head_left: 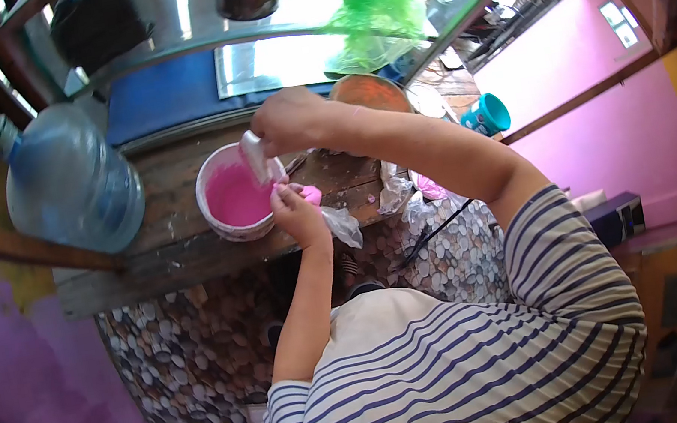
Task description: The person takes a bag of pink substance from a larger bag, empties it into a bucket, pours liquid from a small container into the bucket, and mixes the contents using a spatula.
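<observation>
Shirt (463, 358); right hand (287, 122) closed round container (255, 156)

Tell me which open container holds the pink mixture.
The white bucket beside the left hand: pink coats its inside, whereas the teal container, farther right, shows no pink.

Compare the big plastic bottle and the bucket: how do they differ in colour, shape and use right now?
The bottle is see-through and bluish, while the bucket is pale outside and pink inside. The bottle narrows to a neck; the bucket has a wide, open top. Both hands work at the bucket, but neither touches the bottle. Both are rounded.
</observation>
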Demonstrator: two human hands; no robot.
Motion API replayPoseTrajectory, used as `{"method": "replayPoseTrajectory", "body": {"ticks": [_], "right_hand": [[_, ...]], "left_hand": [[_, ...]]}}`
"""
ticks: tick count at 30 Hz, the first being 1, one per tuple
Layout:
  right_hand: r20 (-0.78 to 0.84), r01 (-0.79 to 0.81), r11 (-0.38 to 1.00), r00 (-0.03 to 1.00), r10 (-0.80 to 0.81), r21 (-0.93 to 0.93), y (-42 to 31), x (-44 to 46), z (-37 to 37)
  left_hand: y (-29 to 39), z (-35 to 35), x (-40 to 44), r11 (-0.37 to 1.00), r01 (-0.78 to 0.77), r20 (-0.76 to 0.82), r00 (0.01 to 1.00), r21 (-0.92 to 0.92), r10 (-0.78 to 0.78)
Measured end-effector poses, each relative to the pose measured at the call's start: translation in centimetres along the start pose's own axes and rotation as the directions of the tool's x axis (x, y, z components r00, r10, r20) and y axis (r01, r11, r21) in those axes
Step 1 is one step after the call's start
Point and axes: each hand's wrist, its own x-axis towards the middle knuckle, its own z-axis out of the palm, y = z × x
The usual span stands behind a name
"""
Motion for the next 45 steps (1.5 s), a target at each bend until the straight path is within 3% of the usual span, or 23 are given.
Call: {"method": "replayPoseTrajectory", "body": {"ticks": [3, 7, 9, 11, 13, 16, 20, 22, 27, 29, 31, 35, 39, 43, 45], "right_hand": [[0.037, -0.004, 1.0, 0.999, 0.003, 0.013, -0.2, -0.7, 1.1], [-0.136, -0.042, 0.997, 0.989, 0.051, 0.066, 0.5, -2.0, 2.4], [-0.182, -0.1, 0.985, 0.975, 0.125, 0.139, 1.3, -3.0, 2.3], [-0.301, -0.076, 0.926, 0.933, 0.196, 0.369, 2.0, -4.7, 2.1], [-0.261, -0.129, 0.879, 0.926, 0.272, 0.459, 2.7, -6.4, 1.3], [-0.313, -0.105, 0.814, 0.889, 0.335, 0.571, 3.8, -8.1, 1.6], [-0.396, -0.031, 0.757, 0.838, 0.376, 0.652, 6.6, -10.8, 1.2], [-0.412, 0.005, 0.702, 0.812, 0.413, 0.713, 7.9, -12.8, 1.0], [-0.435, 0.067, 0.581, 0.734, 0.521, 0.811, 12.8, -19.5, 1.6], [-0.388, -0.004, 0.547, 0.701, 0.599, 0.837, 14.3, -22.9, 1.6], [-0.388, -0.042, 0.525, 0.622, 0.68, 0.85, 15.4, -26.2, 2.4], [-0.303, -0.032, 0.368, 0.502, 0.81, 0.929, 16.7, -31.9, 4.3], [-0.281, -0.101, 0.347, 0.401, 0.872, 0.932, 16.6, -36.4, 5.9], [-0.171, -0.102, 0.209, 0.293, 0.941, 0.973, 16.7, -39.8, 8.0], [-0.124, -0.072, 0.148, 0.262, 0.957, 0.986, 16.7, -41.2, 8.8]], "left_hand": [[1.0, 0.4, -0.7, 0.999, 0.034, 0.031, 0.999, -0.017, -0.033], [1.4, 0.9, -1.8, 0.996, 0.082, 0.057, 0.995, -0.041, -0.079], [1.5, 1.3, -2.3, 0.997, 0.08, 0.103, 0.992, -0.011, -0.079], [1.1, 1.7, -2.9, 0.999, 0.048, 0.156, 0.987, 0.009, -0.049], [1.1, 2.2, -3.6, 0.997, 0.037, 0.21, 0.976, 0.06, -0.049], [0.3, 2.7, -4.1, 0.976, -0.121, 0.263, 0.962, 0.179, 0.071], [-0.4, 3.8, -5.2, 0.965, -0.155, 0.314, 0.946, 0.21, 0.084], [-0.5, 4.2, -5.5, 0.912, -0.3, 0.342, 0.919, 0.281, 0.197], [0.0, 5.3, -6.3, 0.789, -0.498, 0.506, 0.815, 0.36, 0.284], [0.0, 6.2, -6.3, 0.751, -0.543, 0.559, 0.779, 0.376, 0.283], [0.0, 6.8, -5.9, 0.506, -0.799, 0.71, 0.56, 0.326, 0.427], [0.3, 8.8, -5.9, 0.279, -0.919, 0.788, 0.385, 0.279, 0.48], [-1.1, 10.4, -6.1, 0.236, -0.94, 0.839, 0.328, 0.245, 0.435], [-2.3, 12.4, -8.4, 0.257, -0.945, 0.878, 0.291, 0.202, 0.379], [-3.5, 13.4, -9.0, 0.359, -0.92, 0.887, 0.29, 0.155, 0.361]]}}
